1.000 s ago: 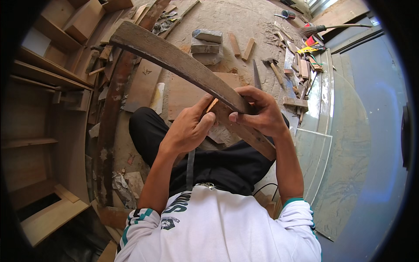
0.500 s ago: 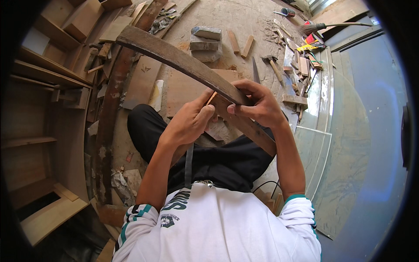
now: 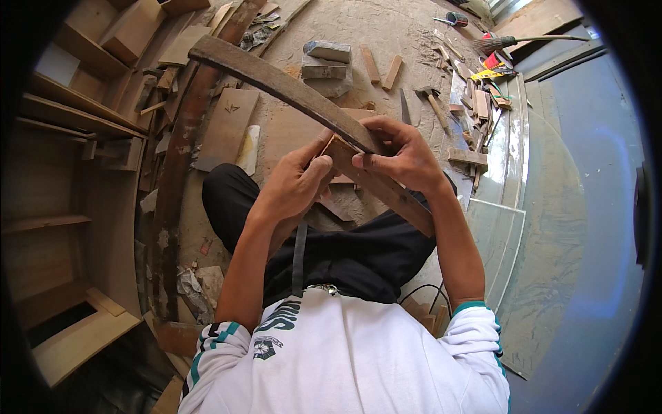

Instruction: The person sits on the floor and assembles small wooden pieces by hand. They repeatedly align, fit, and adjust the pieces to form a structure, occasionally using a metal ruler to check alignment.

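Observation:
In front of my lap, my two hands hold weathered brown wood. A long wooden bar (image 3: 276,86) slants from the upper left down to my right hand (image 3: 410,159), whose fingers wrap over its near end. Below it lies a second wooden piece (image 3: 393,193), running down to the right over my thigh. Its pale, raw-looking corner sits between the hands. My left hand (image 3: 286,183) is closed at that corner, thumb pressed near the edge. My right thumb rests on the top of the lower piece. Whether the two pieces are joined is hidden by my fingers.
Beyond my knees lie a flat board (image 3: 286,131), stacked blocks (image 3: 327,65), two short sticks (image 3: 379,65) and a hammer (image 3: 434,107). Wood scraps and a brush (image 3: 493,45) are at the right, near glass panes (image 3: 496,238). A wooden cabinet (image 3: 103,207) stands left.
My left thumb and hand have shifted slightly left, baring more of the lower piece's pale corner. The far end of the long bar has moved a little to the right.

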`<state>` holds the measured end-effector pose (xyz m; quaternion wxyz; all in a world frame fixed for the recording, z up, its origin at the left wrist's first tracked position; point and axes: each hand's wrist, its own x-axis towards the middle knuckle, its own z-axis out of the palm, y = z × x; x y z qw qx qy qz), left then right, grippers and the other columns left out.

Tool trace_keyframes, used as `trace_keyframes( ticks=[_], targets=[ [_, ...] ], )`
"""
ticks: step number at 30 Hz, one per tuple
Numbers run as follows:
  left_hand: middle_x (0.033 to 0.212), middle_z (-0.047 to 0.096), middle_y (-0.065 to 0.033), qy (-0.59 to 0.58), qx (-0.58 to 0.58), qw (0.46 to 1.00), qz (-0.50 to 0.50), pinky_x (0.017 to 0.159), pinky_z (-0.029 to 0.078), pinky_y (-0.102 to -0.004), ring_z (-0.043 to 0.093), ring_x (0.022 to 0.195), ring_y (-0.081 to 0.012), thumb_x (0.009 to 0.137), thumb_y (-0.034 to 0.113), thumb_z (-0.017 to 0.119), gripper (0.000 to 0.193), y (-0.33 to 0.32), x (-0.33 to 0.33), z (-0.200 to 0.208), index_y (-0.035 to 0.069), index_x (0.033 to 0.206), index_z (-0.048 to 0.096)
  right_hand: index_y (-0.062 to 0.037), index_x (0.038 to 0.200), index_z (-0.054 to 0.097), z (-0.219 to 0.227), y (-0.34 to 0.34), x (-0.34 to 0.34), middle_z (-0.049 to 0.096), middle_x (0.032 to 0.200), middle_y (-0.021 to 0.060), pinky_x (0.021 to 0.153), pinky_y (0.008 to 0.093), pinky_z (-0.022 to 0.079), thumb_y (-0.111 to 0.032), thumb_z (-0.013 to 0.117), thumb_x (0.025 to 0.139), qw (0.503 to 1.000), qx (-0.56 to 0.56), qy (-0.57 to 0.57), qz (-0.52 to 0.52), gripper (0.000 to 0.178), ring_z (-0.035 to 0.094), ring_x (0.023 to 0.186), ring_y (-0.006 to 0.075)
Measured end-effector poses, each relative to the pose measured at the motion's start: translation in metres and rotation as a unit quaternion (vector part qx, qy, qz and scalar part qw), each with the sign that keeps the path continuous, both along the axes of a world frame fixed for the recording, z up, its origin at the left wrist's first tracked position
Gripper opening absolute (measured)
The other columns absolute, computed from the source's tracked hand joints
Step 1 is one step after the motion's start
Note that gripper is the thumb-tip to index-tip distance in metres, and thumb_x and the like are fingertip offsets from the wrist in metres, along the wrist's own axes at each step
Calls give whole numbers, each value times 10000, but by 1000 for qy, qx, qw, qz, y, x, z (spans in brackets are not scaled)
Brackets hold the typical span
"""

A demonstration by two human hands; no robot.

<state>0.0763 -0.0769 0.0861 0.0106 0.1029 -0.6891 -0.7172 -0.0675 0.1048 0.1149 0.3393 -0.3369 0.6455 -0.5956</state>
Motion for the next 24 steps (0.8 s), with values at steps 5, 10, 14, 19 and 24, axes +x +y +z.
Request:
trace_keyframes(
  ticks=[5, 10, 14, 19, 24],
  targets=[
    [1022, 680, -97, -55, -14, 998, -16, 657, 568, -282, 645, 755, -119, 1028, 150, 416, 568, -2, -3, 16, 60, 1586, 358, 4, 1264, 641, -10, -2, -8, 709, 1121, 50, 891, 272, 548, -141, 861, 834, 1000, -3, -22, 2, 505, 669, 1012, 114],
    [947, 680, -90, -73, 43, 996, 9, 620, 549, -275, 631, 682, -128, 1037, 185, 421, 472, -3, -11, 1, 14, 1475, 458, 7, 1250, 643, -17, -8, -20, 731, 1099, 57, 860, 274, 561, -116, 841, 850, 1000, 7, -20, 3, 463, 680, 988, 109],
    [967, 694, -84, -75, 52, 995, 48, 614, 547, -272, 643, 688, -129, 1037, 240, 436, 352, -11, -16, -13, 26, 1303, 520, -8, 1219, 667, -13, -14, -37, 747, 1073, 55, 777, 260, 570, -127, 826, 865, 996, 2, 43, -78, 405, 693, 929, 109],
    [980, 701, -80, -45, 37, 996, 67, 614, 550, -277, 651, 693, -134, 1015, 270, 449, 362, -25, -15, -28, 39, 1281, 535, -26, 1179, 700, 7, -6, -58, 760, 1062, 55, 677, 247, 553, -239, 827, 876, 972, -26, 95, -214, 391, 685, 838, 84],
    [975, 697, -87, -74, 44, 991, 102, 590, 555, -289, 658, 676, -146, 1009, 264, 461, 372, -33, -25, -39, 25, 1281, 545, -37, 1118, 724, 0, 14, -80, 746, 905, 9, 574, 198, 474, -181, 817, 884, 931, -4, 153, -332, 290, 605, 661, 43]
  ],
)
